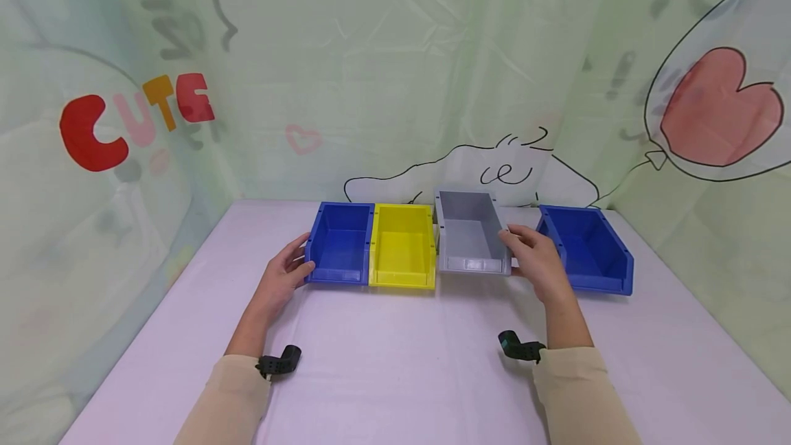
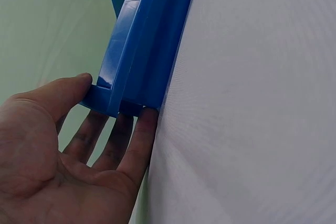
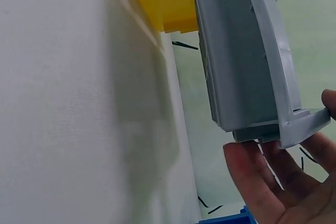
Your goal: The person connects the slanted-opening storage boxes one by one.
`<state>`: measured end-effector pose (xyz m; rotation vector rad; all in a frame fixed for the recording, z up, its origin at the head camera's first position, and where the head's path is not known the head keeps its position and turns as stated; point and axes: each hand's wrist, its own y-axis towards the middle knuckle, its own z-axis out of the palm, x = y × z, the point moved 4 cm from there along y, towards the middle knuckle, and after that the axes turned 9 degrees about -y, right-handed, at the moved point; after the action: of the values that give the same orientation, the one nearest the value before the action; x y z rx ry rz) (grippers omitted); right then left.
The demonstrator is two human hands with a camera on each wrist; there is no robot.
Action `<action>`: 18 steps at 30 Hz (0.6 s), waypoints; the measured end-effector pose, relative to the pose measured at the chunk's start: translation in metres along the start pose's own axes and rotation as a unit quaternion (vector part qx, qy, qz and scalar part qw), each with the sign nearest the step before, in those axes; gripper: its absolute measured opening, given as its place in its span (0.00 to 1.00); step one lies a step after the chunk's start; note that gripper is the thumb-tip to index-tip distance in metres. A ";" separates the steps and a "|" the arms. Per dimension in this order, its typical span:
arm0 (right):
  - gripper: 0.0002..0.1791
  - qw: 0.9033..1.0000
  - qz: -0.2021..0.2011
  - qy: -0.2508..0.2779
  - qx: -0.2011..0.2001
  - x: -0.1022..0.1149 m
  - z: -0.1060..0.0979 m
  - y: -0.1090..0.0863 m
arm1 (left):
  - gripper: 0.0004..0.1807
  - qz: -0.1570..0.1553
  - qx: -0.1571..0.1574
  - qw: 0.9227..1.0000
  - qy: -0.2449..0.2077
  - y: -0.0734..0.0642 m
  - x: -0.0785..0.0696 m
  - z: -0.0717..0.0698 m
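Note:
A blue storage bin [image 1: 340, 242] stands at the left end of a row, its left side gripped by my left hand [image 1: 285, 273]. In the left wrist view, the thumb of my left hand [image 2: 68, 156] lies on the blue bin's [image 2: 142, 51] rim and the fingertips touch its outer side. Beside it sits a yellow bin [image 1: 403, 246]. My right hand [image 1: 539, 259] holds a grey bin [image 1: 472, 235] by its right side, thumb over the rim. In the right wrist view, the grey bin [image 3: 241, 56] hangs above the table, next to the yellow bin [image 3: 178, 3].
A second blue bin [image 1: 587, 253] stands to the right, partly behind my right hand. The table [image 1: 395, 369] has a pale cloth. Printed fabric [image 1: 395, 74] hangs behind and along both sides. A small black device [image 1: 281, 361] is strapped to each wrist.

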<state>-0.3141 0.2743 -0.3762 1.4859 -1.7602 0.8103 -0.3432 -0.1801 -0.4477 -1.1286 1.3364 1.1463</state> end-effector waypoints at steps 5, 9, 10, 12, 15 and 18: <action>0.40 0.999 -0.019 -0.019 -0.028 0.004 -0.002 -0.001 | 0.35 -0.005 -0.003 1.000 0.001 -0.001 -0.001 0.000; 0.40 0.996 -0.051 -0.023 -0.075 0.011 -0.005 -0.003 | 0.36 -0.005 -0.004 1.000 -0.001 -0.001 -0.001 0.001; 0.40 0.994 -0.058 -0.023 -0.084 0.012 -0.006 -0.004 | 0.36 -0.005 -0.004 1.000 -0.001 -0.001 -0.001 0.001; 0.40 0.992 -0.069 -0.024 -0.098 0.015 -0.008 -0.007 | 0.36 -0.003 -0.002 1.000 -0.001 -0.001 -0.001 0.001; 0.40 0.990 -0.081 -0.024 -0.114 0.019 -0.010 -0.009 | 0.36 0.000 -0.001 1.000 -0.001 0.000 -0.001 0.001; 0.39 0.988 -0.090 -0.024 -0.123 0.023 -0.011 -0.011 | 0.36 0.002 0.001 1.000 0.001 0.000 -0.001 0.001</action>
<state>-0.3048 0.2684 -0.3505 1.4824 -1.6637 0.4516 -0.3429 -0.1795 -0.4471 -1.1263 1.3415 1.1459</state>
